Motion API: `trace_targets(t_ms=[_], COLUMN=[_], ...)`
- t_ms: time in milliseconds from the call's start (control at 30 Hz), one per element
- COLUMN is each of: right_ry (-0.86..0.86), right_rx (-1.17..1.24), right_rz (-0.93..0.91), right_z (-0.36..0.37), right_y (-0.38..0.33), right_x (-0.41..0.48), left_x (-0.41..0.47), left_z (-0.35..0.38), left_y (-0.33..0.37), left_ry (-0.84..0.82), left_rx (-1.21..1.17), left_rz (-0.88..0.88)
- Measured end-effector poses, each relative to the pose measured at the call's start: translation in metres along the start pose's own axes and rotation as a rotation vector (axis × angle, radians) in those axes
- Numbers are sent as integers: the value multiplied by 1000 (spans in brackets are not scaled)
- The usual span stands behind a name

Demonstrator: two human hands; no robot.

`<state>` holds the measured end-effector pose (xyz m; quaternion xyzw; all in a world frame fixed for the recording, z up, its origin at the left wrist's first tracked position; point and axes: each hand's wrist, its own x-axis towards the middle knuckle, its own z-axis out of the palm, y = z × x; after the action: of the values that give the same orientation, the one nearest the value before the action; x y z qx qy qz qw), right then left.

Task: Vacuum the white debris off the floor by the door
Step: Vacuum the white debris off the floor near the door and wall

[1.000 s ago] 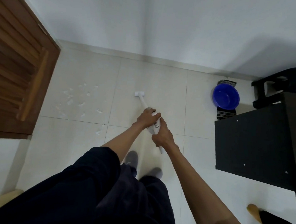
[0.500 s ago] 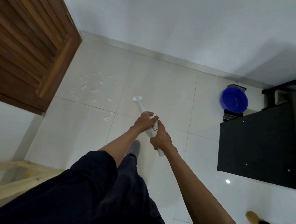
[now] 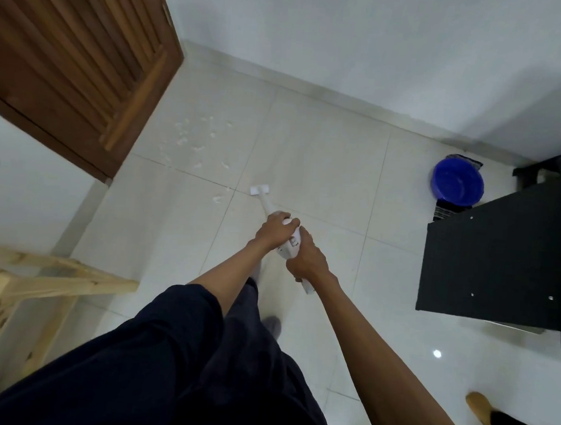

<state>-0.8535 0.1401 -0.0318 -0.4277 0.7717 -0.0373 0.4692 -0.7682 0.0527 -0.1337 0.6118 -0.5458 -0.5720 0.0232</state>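
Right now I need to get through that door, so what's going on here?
A person grips a small white handheld vacuum with both hands, left hand ahead of right hand. Its flat nozzle points at the scattered white debris on the pale tiled floor beside the brown wooden door, short of the nearest bits. The debris is not yet picked up.

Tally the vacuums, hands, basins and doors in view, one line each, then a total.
Vacuums: 1, the white vacuum
Hands: 2, left hand and right hand, both gripping it
Basins: 1, the blue basin
Doors: 1, the brown wooden door
Total: 5
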Motion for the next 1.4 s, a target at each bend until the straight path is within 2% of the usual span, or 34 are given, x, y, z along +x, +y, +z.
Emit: trace_targets(t_ms=[400,700,1067,1400], right_ry=[-10,-22,-39,-59], right_rx=[-63,-59,-94,-140], right_rz=[0,-26,-19,-29], right_z=[-12,-53,-118,-157], right_y=[-31,-104,-213,-255], right_x=[37,118,230,289], left_x=[15,107,224,287], left_z=[-32,-98,-198,-233], left_y=[24,61,130,162], left_ry=[24,93,98,132], left_rx=[-60,-49,-55,-99], left_rz=[19,16,6,-26])
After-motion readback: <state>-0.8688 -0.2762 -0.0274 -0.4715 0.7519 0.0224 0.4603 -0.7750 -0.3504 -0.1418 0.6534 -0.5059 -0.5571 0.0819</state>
